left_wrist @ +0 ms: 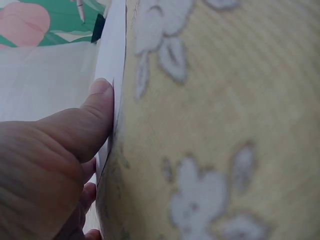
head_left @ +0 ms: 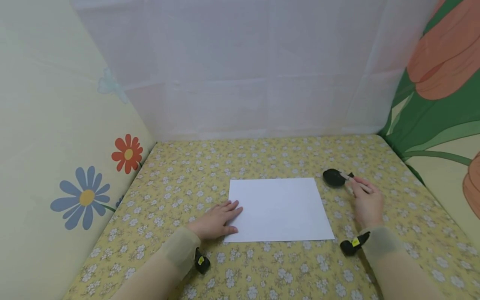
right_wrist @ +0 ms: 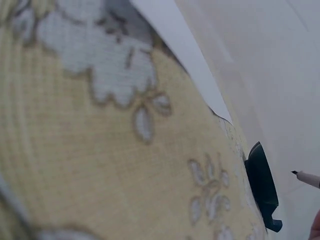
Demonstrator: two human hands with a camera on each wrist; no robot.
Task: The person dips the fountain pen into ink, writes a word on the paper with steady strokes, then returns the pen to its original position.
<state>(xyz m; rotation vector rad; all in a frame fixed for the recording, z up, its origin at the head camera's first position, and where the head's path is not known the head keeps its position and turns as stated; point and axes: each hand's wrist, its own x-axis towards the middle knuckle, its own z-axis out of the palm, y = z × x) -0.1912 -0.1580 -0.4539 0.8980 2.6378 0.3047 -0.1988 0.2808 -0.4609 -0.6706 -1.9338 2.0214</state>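
Note:
A blank white sheet of paper lies flat on the flowered cloth. My left hand rests on its left edge with the fingers spread; in the left wrist view the thumb lies along the paper's edge. On the right, my right hand pinches a slim, pale-handled writing brush, held at a slant. Its small dark tip points toward a black ink dish beyond the sheet's right edge. In the right wrist view the tip hangs apart from the dish. Most of the right hand is outside that view.
The yellow flowered tablecloth covers the table. A white sheet hangs behind it, with flower-printed panels on the left and right. Each wrist wears a band with a small black camera.

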